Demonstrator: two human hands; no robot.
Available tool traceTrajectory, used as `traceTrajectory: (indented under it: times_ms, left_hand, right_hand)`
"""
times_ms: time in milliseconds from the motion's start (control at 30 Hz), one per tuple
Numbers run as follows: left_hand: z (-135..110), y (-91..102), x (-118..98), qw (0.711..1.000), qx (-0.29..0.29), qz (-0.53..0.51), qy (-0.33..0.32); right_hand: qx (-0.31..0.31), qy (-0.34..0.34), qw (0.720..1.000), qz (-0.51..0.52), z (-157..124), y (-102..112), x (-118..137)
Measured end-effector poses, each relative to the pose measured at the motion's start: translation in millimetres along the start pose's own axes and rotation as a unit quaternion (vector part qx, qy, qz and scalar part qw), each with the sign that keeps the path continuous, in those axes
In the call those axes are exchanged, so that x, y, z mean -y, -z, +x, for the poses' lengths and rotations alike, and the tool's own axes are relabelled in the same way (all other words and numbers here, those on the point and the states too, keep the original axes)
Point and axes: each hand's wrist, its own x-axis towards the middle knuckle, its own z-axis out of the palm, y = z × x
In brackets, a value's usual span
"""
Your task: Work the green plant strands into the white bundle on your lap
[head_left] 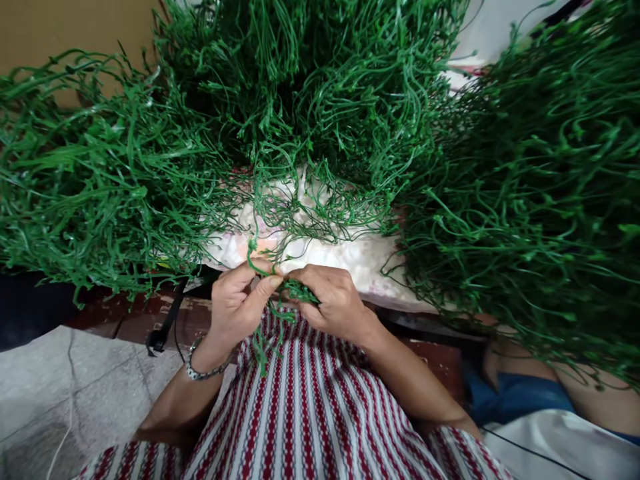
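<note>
- Left hand: thumb and forefinger were pinched on a green sprig; a bracelet sat at the wrist
- Right hand: fingers were curled over the other end of the same sprig, knuckles up, fingertips meeting those of the left hand
- Sprig: it was held between both hands just above the lap, over a striped cloth, with a loose strand hanging down against the stripes
- Surroundings: a left heap, a middle heap and a right heap of like green strands ringed the hands; the middle heap spilled onto a white cloth
- Progress, as a judgement: one sprig was in work and the bulk lay in the heaps; which heaps were finished and which untouched could not be told
- Margin: grey floor lay at lower left; another person's leg lay at lower right, well apart from the hands
</note>
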Motion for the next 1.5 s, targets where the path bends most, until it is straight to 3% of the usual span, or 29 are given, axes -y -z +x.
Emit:
traceTrajectory:
  times_ms: [267,433,767,1000,1133,1233,1333,1500]
  left_hand:
    - [-0.6,-17.6,7.6,0.995,-0.07,-0.039,0.064]
    - [-5.0,-22.8,5.2,0.99,-0.078,-0.071,0.094]
    - [-3.8,-24.6,7.2,0.978,-0.082,-0.134,0.138]
    - [-7.0,-25.7,6.7,0.977,-0.09,-0.125,0.145]
    - [-3.1,-22.9,8.2,0.982,-0.089,-0.116,0.121]
    - [2.9,-16.1,11.0,0.986,-0.052,-0.124,0.097]
    - [8.0,-9.1,12.3,0.982,0.025,-0.154,0.107]
    - [10.0,-1.2,8.5,0.963,0.14,-0.192,0.13]
  right_hand:
    - [-0.029,0.002,0.998,-0.059,-3.7,-13.1,9.5]
    - [-0.056,0.007,0.996,-0.062,-6.7,-19.7,17.2]
    - [-0.049,0.006,0.995,-0.086,-8.8,-17.0,24.1]
    - [-0.042,-0.008,0.997,-0.067,-12.8,-19.2,27.7]
    - [-0.055,-0.04,0.998,0.003,-12.7,-18.0,24.9]
    - [-0.034,-0.1,0.988,0.116,-10.7,-13.1,16.7]
    - [0.005,-0.133,0.972,0.193,-8.0,-6.0,7.8]
    - [0.039,-0.1,0.98,0.17,-4.4,1.9,1.4]
